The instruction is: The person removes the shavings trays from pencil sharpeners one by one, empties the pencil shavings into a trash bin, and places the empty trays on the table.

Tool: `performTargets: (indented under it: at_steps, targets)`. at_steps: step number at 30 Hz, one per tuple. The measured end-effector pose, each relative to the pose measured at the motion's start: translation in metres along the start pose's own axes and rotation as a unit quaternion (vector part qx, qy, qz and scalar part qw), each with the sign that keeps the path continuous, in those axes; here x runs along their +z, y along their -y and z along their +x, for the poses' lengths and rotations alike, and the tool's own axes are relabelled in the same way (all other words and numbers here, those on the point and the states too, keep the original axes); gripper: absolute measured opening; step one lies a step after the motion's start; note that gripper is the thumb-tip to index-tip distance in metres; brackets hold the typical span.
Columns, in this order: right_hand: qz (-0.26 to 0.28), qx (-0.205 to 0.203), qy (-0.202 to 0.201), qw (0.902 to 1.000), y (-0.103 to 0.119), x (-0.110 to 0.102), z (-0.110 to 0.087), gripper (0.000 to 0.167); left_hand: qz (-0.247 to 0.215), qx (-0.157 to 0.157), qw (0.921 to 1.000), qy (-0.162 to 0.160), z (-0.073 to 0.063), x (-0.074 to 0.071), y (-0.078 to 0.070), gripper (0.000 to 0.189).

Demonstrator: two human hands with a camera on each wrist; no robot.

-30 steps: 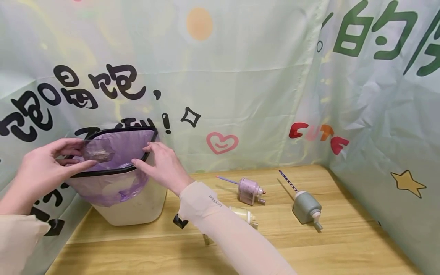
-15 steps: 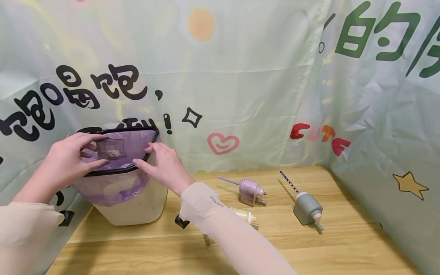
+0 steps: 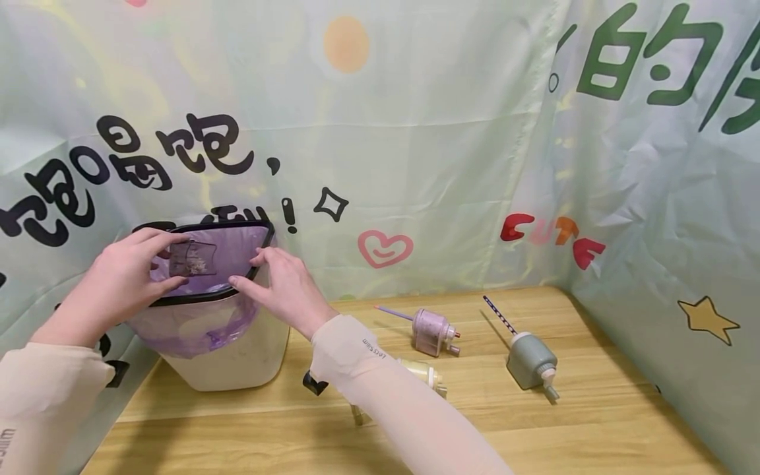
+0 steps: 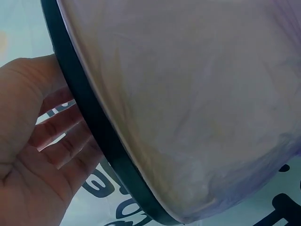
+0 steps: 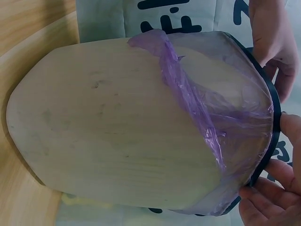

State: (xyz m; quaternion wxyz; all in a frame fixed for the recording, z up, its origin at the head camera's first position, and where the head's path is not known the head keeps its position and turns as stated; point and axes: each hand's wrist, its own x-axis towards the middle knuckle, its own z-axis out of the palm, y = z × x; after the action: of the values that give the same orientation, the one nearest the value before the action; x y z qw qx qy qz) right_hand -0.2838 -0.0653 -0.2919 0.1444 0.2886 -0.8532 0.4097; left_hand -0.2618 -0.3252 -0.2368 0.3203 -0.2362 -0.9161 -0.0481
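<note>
My left hand (image 3: 119,280) pinches a small see-through shavings tray (image 3: 192,258) between thumb and fingers. Pale shavings show in it, and it is tilted over the mouth of a white trash bin (image 3: 237,359). A purple liner bag (image 3: 228,247) lines the bin and folds out over its black rim (image 3: 204,296). My right hand (image 3: 285,287) holds the rim on the right side, thumb toward the front. In the right wrist view its fingers (image 5: 277,195) curl at the rim. The left wrist view shows the left palm (image 4: 28,122) behind the rim; the tray is hidden there.
On the wooden table (image 3: 570,429) lie a purple pencil sharpener (image 3: 429,332) and a grey one (image 3: 530,359), each with a pencil in it. A yellow sharpener (image 3: 418,371) is partly behind the right sleeve. A printed cloth (image 3: 439,165) hangs around the table.
My left hand has moved right with the tray, farther over the bin's mouth, and the tray's tilt has shifted. The right hand has stayed at the rim.
</note>
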Motion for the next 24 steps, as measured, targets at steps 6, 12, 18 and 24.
performTargets:
  at_steps: [6, 12, 18, 24]
  targets:
    - [0.008, -0.002, -0.004, 1.0, -0.003, 0.0, 0.001, 0.046, 0.002, -0.011, 0.9999, -0.005, -0.003, 0.0, 0.008, 0.072]
    - [0.013, -0.003, -0.004, 0.9999, -0.004, 0.001, 0.002, 0.047, 0.006, -0.025, 0.9997, 0.003, -0.008, -0.002, 0.011, 0.069]
    - [0.007, -0.005, 0.006, 0.9999, -0.002, -0.001, 0.002, 0.048, 0.004, -0.034, 0.9993, 0.015, -0.013, -0.006, 0.01, 0.068]
    - [0.002, 0.007, 0.004, 1.0, -0.005, -0.008, 0.003, 0.045, 0.018, -0.034, 0.9988, 0.031, -0.012, -0.011, 0.009, 0.068]
